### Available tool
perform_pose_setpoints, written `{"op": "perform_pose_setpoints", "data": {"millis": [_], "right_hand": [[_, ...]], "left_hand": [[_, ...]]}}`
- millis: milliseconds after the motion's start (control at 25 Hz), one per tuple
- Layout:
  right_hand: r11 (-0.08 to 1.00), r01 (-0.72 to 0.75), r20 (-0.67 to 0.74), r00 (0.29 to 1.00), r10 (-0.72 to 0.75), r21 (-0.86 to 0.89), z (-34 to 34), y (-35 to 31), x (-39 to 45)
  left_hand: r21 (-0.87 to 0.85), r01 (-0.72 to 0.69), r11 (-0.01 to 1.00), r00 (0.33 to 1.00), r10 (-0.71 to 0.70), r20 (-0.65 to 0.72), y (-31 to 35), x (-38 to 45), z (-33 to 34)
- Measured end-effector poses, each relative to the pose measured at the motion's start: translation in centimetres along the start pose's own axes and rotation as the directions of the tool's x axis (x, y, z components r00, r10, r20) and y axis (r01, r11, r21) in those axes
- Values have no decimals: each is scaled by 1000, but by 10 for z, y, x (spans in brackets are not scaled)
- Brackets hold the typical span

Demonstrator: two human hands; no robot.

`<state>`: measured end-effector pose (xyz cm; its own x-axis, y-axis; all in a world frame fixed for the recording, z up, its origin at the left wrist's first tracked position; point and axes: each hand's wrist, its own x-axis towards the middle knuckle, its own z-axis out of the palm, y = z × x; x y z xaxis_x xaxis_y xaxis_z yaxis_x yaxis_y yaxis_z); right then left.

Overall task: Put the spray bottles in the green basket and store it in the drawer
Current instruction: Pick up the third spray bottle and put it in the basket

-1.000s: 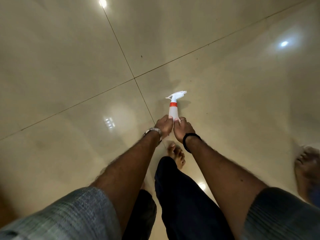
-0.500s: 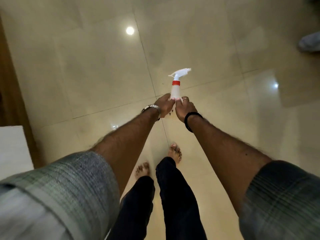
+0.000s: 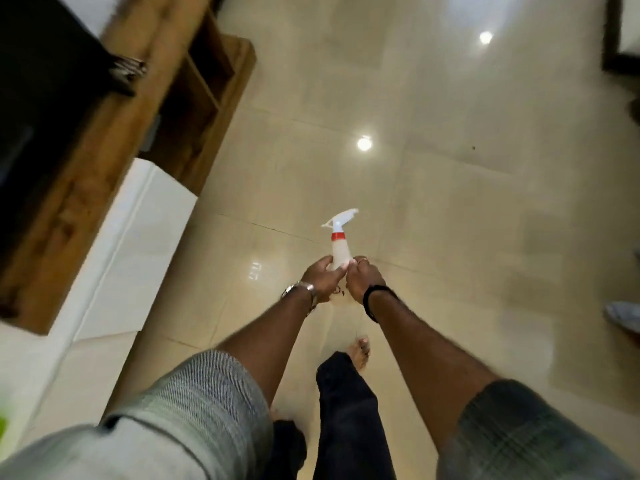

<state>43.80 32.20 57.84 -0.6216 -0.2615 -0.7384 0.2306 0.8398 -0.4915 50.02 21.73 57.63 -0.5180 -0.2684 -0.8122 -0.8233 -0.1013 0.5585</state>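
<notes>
A white spray bottle (image 3: 341, 249) with a red collar and a white trigger head is held upright in front of me, above the tiled floor. My left hand (image 3: 320, 280) grips its lower body from the left and my right hand (image 3: 363, 280) grips it from the right, so the bottle's base is hidden between them. A sliver of bright green (image 3: 2, 422) shows at the lower left edge; I cannot tell whether it is the basket. No drawer is plainly in view.
A wooden cabinet (image 3: 104, 133) with open shelves runs along the left, a dark screen (image 3: 41, 98) on top. A white block (image 3: 138, 230) stands against its front. Glossy beige floor tiles (image 3: 450, 237) spread ahead. Someone's foot (image 3: 623, 315) shows at the right edge.
The view has swung left while I walk, bringing the wooden cabinet and white block into sight. Both hands still hold the spray bottle the same way.
</notes>
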Motion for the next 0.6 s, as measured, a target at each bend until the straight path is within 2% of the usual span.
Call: {"op": "perform_pose_setpoints", "data": {"millis": [240, 400, 600], "right_hand": [[968, 206, 154, 971, -184, -141, 122, -86, -100], [895, 378, 300, 904, -303, -235, 225, -117, -180], [793, 530, 470, 806, -360, -301, 342, -125, -275]], "left_hand": [[-277, -5, 961, 979, -52, -198, -95, -115, -127], [-431, -74, 900, 925, -100, -367, -190, -201, -194], [-571, -131, 810, 847, -208, -489, -305, -301, -243]]}}
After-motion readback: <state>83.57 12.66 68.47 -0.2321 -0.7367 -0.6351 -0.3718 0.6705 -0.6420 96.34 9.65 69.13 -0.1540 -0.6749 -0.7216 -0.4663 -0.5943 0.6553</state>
